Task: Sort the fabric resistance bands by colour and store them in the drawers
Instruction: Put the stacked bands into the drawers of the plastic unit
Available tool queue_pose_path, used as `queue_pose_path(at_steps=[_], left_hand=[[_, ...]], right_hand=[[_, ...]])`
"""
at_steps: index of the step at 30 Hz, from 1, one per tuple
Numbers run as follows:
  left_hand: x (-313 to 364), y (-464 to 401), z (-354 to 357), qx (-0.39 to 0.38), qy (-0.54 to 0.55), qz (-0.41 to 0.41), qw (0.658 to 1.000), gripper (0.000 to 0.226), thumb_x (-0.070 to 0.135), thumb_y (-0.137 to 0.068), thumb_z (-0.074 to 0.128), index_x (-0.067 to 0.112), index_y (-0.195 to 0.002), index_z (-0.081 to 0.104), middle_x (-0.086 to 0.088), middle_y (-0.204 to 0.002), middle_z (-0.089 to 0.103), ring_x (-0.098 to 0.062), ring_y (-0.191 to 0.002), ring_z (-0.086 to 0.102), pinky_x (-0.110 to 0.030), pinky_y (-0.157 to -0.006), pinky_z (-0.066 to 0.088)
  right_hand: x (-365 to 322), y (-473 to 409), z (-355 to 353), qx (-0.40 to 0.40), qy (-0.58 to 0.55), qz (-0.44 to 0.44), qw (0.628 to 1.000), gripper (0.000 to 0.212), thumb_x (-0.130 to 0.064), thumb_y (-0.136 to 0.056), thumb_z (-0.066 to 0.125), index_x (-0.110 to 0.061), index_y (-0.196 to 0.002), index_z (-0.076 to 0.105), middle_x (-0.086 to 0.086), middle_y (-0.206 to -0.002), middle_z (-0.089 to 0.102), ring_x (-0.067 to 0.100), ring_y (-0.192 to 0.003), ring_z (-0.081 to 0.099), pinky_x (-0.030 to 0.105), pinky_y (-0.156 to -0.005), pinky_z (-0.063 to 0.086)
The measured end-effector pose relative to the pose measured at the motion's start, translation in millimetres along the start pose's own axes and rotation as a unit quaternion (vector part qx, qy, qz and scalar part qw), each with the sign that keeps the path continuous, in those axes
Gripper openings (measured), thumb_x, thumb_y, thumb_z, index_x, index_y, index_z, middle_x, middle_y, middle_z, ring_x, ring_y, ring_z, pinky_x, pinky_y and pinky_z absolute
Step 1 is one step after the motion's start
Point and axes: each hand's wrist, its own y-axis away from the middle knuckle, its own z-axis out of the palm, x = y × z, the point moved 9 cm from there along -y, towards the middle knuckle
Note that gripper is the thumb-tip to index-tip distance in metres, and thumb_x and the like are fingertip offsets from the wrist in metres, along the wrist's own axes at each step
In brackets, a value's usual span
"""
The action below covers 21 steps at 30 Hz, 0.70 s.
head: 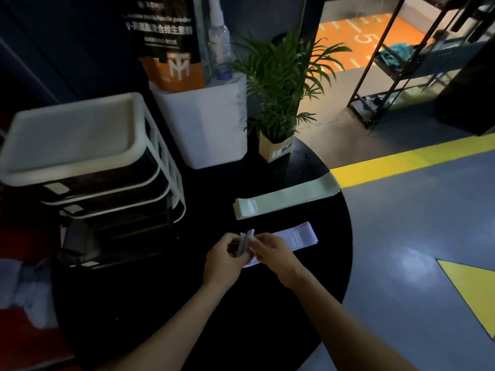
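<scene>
A stack of pale lilac fabric bands (300, 236) lies on the round black table (214, 317), its near end folded upward. My left hand (225, 259) and my right hand (270, 250) both pinch that raised folded end (246, 242) between them. Behind it, a stack of pale green bands (286, 198) lies flat, its far end reaching the table's right edge. The white drawer unit (150, 145) with dark drawers stands at the table's left; its lowest drawer (80, 253) looks pulled out a little.
A white bin (211, 124) holding an orange-and-black bag and a spray bottle stands at the back. A potted plant (278, 84) sits beside it. The floor on the right carries yellow markings (401, 159). White cloth on red (29, 290) lies at the left.
</scene>
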Motion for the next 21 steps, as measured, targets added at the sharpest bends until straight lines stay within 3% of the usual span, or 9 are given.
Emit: queue_pose_path(at_steps=[4, 6, 9, 11, 13, 16, 19, 21], left_hand=[[20, -1, 41, -0.053, 0.011, 0.050, 0.997, 0.020, 0.009, -0.087, 0.063, 0.015, -0.106, 0.059, -0.001, -0.103, 0.065, -0.013, -0.098, 0.062, -0.020, -0.086, 0.047], [25, -4, 58, -0.065, -0.009, 0.066, 0.996, 0.027, 0.008, -0.091, 0.056, 0.013, -0.118, 0.058, 0.001, -0.110, 0.062, -0.012, -0.105, 0.059, -0.018, -0.089, 0.044], [20, -13, 76, -0.066, -0.020, 0.052, 0.996, 0.031, 0.004, -0.093, 0.051, 0.009, -0.124, 0.054, -0.002, -0.113, 0.058, -0.017, -0.113, 0.055, -0.019, -0.092, 0.040], [9, -21, 76, -0.027, -0.037, 0.015, 0.999, 0.028, 0.006, -0.094, 0.052, 0.010, -0.121, 0.055, -0.004, -0.116, 0.057, -0.021, -0.111, 0.054, -0.025, -0.095, 0.042], [-7, -27, 62, 0.046, -0.086, -0.038, 0.994, 0.026, 0.011, -0.094, 0.054, 0.013, -0.120, 0.053, -0.006, -0.123, 0.052, -0.021, -0.110, 0.052, -0.029, -0.098, 0.041], [-26, -33, 49, 0.101, -0.111, -0.100, 0.984, 0.039, 0.018, -0.088, 0.064, 0.010, -0.123, 0.048, -0.009, -0.127, 0.043, -0.026, -0.112, 0.050, -0.034, -0.097, 0.042], [-43, -40, 56, 0.095, -0.071, -0.161, 0.980, 0.055, 0.018, -0.083, 0.070, 0.007, -0.128, 0.041, -0.012, -0.132, 0.043, -0.028, -0.116, 0.049, -0.035, -0.094, 0.042], [-47, -44, 66, 0.070, -0.053, -0.186, 0.979, 0.057, 0.018, -0.083, 0.069, 0.005, -0.131, 0.040, -0.013, -0.134, 0.046, -0.029, -0.119, 0.049, -0.034, -0.095, 0.041]], right_hand=[[8, -2, -32, 0.041, -0.008, 0.016, 0.999, 0.037, -0.040, -0.080, 0.071, -0.005, -0.087, 0.064, 0.021, -0.079, 0.059, 0.027, -0.074, 0.062, 0.025, -0.064, 0.048], [10, -2, -52, 0.082, 0.006, 0.005, 0.997, 0.022, -0.029, -0.082, 0.071, -0.010, -0.079, 0.060, 0.018, -0.077, 0.058, 0.026, -0.072, 0.061, 0.020, -0.058, 0.048], [20, -3, -74, 0.126, 0.029, 0.003, 0.992, 0.022, -0.022, -0.083, 0.070, -0.003, -0.091, 0.063, 0.021, -0.082, 0.060, 0.031, -0.078, 0.062, 0.032, -0.067, 0.050], [23, -3, -87, 0.149, 0.069, -0.010, 0.986, 0.022, -0.016, -0.087, 0.064, 0.004, -0.083, 0.057, 0.017, -0.068, 0.049, 0.025, -0.064, 0.050, 0.028, -0.059, 0.037], [26, -6, -99, 0.166, 0.099, -0.019, 0.981, 0.026, -0.011, -0.089, 0.059, -0.005, -0.067, 0.045, 0.006, -0.059, 0.035, 0.016, -0.055, 0.035, 0.023, -0.053, 0.025], [26, -9, -114, 0.185, 0.162, -0.039, 0.968, 0.038, -0.011, -0.087, 0.060, -0.014, -0.060, 0.033, 0.001, -0.061, 0.030, 0.014, -0.051, 0.030, 0.016, -0.044, 0.025], [34, -13, -126, 0.197, 0.233, -0.027, 0.952, 0.026, -0.017, -0.088, 0.058, -0.015, -0.070, 0.040, 0.002, -0.074, 0.039, 0.017, -0.063, 0.041, 0.016, -0.049, 0.028], [37, -13, -134, 0.201, 0.257, -0.013, 0.945, 0.015, -0.024, -0.088, 0.059, -0.013, -0.092, 0.050, 0.004, -0.091, 0.048, 0.022, -0.088, 0.045, 0.029, -0.064, 0.040]])
